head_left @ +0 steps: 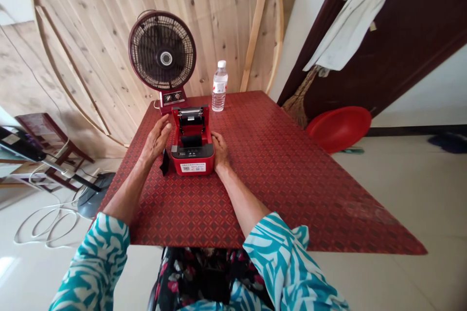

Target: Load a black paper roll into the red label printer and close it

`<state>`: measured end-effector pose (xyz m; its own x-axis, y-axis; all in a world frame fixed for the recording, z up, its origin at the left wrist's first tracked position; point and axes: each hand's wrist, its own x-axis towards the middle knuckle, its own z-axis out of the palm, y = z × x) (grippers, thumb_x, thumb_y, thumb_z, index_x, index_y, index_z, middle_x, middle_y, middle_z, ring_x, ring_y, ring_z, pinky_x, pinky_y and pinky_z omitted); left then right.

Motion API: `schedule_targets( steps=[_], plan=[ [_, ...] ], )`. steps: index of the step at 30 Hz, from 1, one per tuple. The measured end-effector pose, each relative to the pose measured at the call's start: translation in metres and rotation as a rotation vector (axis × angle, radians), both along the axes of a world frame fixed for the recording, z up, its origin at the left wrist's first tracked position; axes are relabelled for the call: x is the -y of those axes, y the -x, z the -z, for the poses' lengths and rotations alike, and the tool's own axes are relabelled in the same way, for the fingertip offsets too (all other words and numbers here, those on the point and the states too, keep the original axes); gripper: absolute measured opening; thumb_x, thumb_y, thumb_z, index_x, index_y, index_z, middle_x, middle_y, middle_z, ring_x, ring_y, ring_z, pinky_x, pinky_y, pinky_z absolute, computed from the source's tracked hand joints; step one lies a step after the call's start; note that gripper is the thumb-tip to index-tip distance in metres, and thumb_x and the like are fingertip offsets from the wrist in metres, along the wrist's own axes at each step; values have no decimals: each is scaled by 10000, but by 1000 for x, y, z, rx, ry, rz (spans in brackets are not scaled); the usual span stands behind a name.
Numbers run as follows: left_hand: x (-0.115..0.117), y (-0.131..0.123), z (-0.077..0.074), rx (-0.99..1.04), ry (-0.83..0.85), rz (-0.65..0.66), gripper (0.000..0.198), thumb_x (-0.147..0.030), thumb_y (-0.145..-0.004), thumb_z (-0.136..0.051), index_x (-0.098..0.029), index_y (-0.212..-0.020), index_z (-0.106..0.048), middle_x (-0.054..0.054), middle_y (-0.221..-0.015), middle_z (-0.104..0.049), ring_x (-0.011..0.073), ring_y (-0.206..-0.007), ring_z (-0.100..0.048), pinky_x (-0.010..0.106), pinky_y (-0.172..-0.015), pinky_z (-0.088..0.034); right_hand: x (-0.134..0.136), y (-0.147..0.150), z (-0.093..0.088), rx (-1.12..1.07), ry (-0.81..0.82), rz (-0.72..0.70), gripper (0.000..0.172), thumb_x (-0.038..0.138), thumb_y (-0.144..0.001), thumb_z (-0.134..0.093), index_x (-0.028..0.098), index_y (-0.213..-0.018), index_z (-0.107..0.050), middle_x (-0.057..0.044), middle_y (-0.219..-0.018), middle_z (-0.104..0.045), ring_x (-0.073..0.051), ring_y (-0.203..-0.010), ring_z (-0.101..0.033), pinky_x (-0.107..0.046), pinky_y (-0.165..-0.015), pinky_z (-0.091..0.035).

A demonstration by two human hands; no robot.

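A small red-and-black label printer (193, 151) stands on the patterned table with its lid raised, so its inside shows. A white label with print is stuck on its front. My left hand (156, 141) is open beside the printer's left side, fingers stretched out and holding nothing. Against the printer's right side, my right hand (219, 150) is cupped, gripping it there; its fingertips are partly hidden. A black strip-like piece (165, 163) lies between my left wrist and the printer; what it is I cannot make out.
Behind the printer stands a dark red fan (166, 58), with a water bottle (219, 86) to its right. The red table (277, 180) reaches a slanted right edge. A red basin (339, 129) and a broom (301, 99) are beyond it. Cable loops (47, 228) lie on the floor at left.
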<state>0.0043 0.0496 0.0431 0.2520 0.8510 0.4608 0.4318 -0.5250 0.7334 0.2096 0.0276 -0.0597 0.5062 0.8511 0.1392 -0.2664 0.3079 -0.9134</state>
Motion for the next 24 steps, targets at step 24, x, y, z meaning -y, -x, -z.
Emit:
schedule_targets(
  steps=[24],
  plan=[
    [40, 10, 18, -293, -391, 150, 596, -553, -1035, -252, -201, -1079, -731, 113, -1132, -737, 252, -1170, -638, 449, -1030, -442, -2, -2, 9, 29, 7, -14, 334, 480, -786, -598, 252, -1009, -695, 7, -982, -752, -188, -966, -654, -326, -858, -524]
  ],
)
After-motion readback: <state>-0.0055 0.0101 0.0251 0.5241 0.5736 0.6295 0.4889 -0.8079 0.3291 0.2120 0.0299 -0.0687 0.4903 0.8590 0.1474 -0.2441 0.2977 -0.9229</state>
